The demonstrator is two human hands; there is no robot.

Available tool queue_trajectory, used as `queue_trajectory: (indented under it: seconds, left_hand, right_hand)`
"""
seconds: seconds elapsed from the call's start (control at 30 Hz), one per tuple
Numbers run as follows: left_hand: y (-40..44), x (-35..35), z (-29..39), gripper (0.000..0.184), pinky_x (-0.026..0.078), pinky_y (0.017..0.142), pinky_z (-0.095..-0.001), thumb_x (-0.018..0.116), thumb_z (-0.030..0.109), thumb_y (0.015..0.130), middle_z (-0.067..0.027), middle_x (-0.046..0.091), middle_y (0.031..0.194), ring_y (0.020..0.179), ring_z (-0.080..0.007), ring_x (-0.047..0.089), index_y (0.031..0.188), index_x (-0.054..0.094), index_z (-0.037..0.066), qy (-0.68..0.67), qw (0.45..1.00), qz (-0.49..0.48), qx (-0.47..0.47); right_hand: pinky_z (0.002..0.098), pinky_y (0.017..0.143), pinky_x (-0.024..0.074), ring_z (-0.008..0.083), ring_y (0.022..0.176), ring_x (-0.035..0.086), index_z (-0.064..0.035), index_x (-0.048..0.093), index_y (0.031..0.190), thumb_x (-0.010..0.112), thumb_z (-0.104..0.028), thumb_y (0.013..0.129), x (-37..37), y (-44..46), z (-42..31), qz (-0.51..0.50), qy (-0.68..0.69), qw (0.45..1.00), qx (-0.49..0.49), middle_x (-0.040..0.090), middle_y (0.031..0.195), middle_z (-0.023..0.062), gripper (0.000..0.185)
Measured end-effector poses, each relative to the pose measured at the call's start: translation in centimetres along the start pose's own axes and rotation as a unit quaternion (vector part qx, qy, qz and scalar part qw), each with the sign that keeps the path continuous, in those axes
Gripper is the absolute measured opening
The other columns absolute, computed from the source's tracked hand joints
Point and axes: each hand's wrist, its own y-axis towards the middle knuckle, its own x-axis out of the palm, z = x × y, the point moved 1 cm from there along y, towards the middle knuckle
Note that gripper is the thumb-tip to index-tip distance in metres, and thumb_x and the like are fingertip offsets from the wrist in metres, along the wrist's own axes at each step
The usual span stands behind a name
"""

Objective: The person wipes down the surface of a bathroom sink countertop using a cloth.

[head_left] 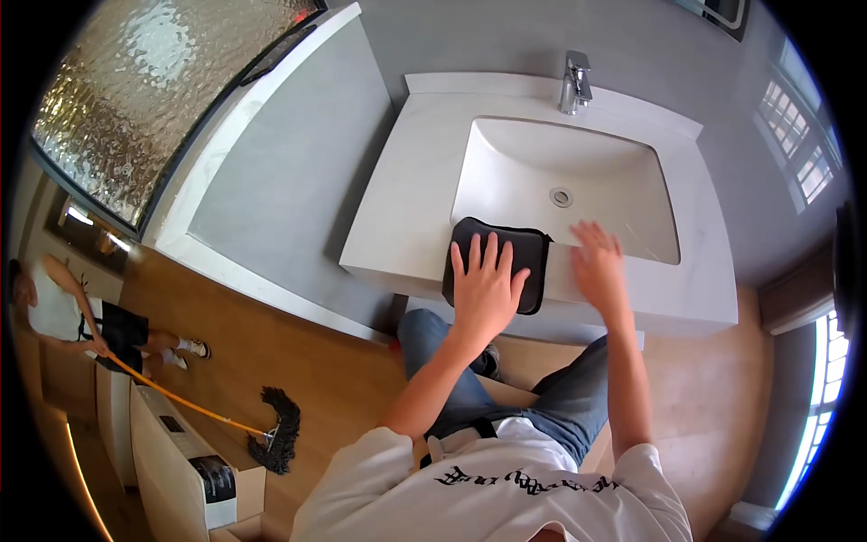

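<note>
A black zippered case lies at the front edge of the white countertop, partly over the sink's front rim. My left hand rests flat on top of it, fingers spread. To the right of the case, my right hand is raised over the front of the counter, holding nothing. Its fingers are stretched out and slightly blurred by motion. Beyond both hands is the white sink, with a round drain in its bottom.
A chrome faucet stands behind the sink on the white countertop. At left, a low grey wall borders it. Further left, another person holds a mop near a cardboard box.
</note>
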Motion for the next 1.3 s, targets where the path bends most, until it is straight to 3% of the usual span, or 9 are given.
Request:
queue_trajectory:
  seconds: [0.17, 0.53, 0.7, 0.87, 0.93, 1.07, 1.13, 1.17, 1.3]
  left_hand:
    - [2.6, 3.2, 1.7, 0.054, 0.026, 0.106, -0.0644, 0.055, 0.039, 0.093, -0.0188, 0.047, 0.141, 0.132, -0.0426, 0.038, 0.134, 0.051, 0.005, -0.004, 1.000, -0.006, 0.002]
    - [-0.9, -0.4, -0.3, 0.061, 0.027, 0.107, -0.0615, 0.062, 0.040, 0.088, -0.0127, 0.039, 0.150, 0.136, -0.0394, 0.036, 0.142, 0.047, 0.014, -0.053, 0.997, -0.044, 0.042]
    - [-1.3, -2.4, -8.2, 0.055, 0.024, 0.109, -0.0607, 0.054, 0.039, 0.093, -0.0118, 0.040, 0.150, 0.138, -0.0387, 0.034, 0.141, 0.048, 0.014, 0.029, 0.998, -0.035, -0.052]
    - [2.4, -1.8, -16.5, 0.059, 0.019, 0.113, -0.0579, 0.043, 0.052, 0.097, -0.0097, 0.031, 0.155, 0.143, -0.0340, 0.026, 0.146, 0.040, 0.019, 0.082, 0.981, -0.089, -0.151]
    - [4.5, -0.7, -18.6, 0.061, 0.017, 0.113, -0.0611, 0.041, 0.053, 0.097, -0.0108, 0.030, 0.156, 0.143, -0.0355, 0.024, 0.146, 0.040, 0.017, 0.094, 0.975, -0.094, -0.176]
    - [4.7, 0.2, -17.7, 0.061, 0.015, 0.112, -0.0646, 0.038, 0.053, 0.098, -0.0140, 0.027, 0.156, 0.144, -0.0383, 0.022, 0.146, 0.040, 0.015, 0.121, 0.968, -0.091, -0.198]
    - [4.1, -0.2, -16.3, 0.061, 0.013, 0.110, -0.0682, 0.039, 0.051, 0.098, -0.0184, 0.026, 0.156, 0.143, -0.0419, 0.021, 0.145, 0.041, 0.012, 0.160, 0.951, -0.060, -0.258]
    - [3.4, -0.2, -15.9, 0.061, 0.013, 0.109, -0.0697, 0.040, 0.050, 0.098, -0.0219, 0.029, 0.154, 0.142, -0.0445, 0.022, 0.144, 0.043, 0.011, 0.155, 0.955, -0.022, -0.253]
    - [1.2, -0.5, -13.8, 0.060, 0.015, 0.109, -0.0688, 0.042, 0.049, 0.097, -0.0218, 0.036, 0.150, 0.140, -0.0450, 0.025, 0.143, 0.044, 0.011, 0.127, 0.961, -0.042, -0.240]
  right_hand:
    - [0.0511, 0.114, 0.0223, 0.0320, 0.137, 0.038, -0.0117, 0.058, 0.127, 0.056, -0.021, 0.092, -0.8, -0.1, 5.0, 0.084, -0.074, 0.989, 0.099, 0.052, 0.139, 0.0130, 0.036]
    - [0.0449, 0.110, 0.0302, 0.0310, 0.133, 0.043, -0.0121, 0.060, 0.124, 0.055, -0.028, 0.093, -1.1, -0.3, 4.8, 0.021, -0.071, 0.989, 0.125, 0.056, 0.134, 0.0126, 0.035]
    - [0.0445, 0.108, 0.0331, 0.0309, 0.128, 0.047, -0.0105, 0.062, 0.121, 0.055, -0.027, 0.093, -1.2, -0.3, 4.6, 0.017, -0.057, 0.991, 0.119, 0.059, 0.129, 0.0130, 0.033]
    - [0.0436, 0.106, 0.0351, 0.0294, 0.126, 0.049, -0.0096, 0.062, 0.120, 0.056, -0.027, 0.093, -1.3, -0.2, 4.2, 0.027, -0.063, 0.991, 0.119, 0.060, 0.127, 0.0120, 0.033]
    - [0.0433, 0.106, 0.0351, 0.0293, 0.126, 0.049, -0.0094, 0.063, 0.120, 0.056, -0.027, 0.093, -1.3, -0.4, 4.0, 0.028, -0.053, 0.991, 0.122, 0.060, 0.127, 0.0116, 0.033]
    - [0.0426, 0.106, 0.0355, 0.0293, 0.125, 0.049, -0.0090, 0.062, 0.119, 0.056, -0.027, 0.092, -1.3, -0.4, 4.4, 0.042, -0.040, 0.990, 0.128, 0.061, 0.127, 0.0107, 0.033]
    - [0.0426, 0.105, 0.0357, 0.0293, 0.124, 0.050, -0.0092, 0.062, 0.120, 0.056, -0.027, 0.092, -1.3, -0.3, 4.2, 0.043, -0.031, 0.990, 0.133, 0.061, 0.126, 0.0104, 0.033]
    - [0.0425, 0.105, 0.0358, 0.0293, 0.123, 0.051, -0.0094, 0.062, 0.120, 0.056, -0.027, 0.092, -1.3, -0.3, 4.2, 0.042, -0.027, 0.990, 0.133, 0.062, 0.125, 0.0101, 0.033]
    - [0.0425, 0.105, 0.0363, 0.0297, 0.121, 0.052, -0.0100, 0.062, 0.120, 0.056, -0.027, 0.092, -1.2, -0.3, 4.5, 0.040, -0.032, 0.990, 0.128, 0.063, 0.123, 0.0096, 0.033]
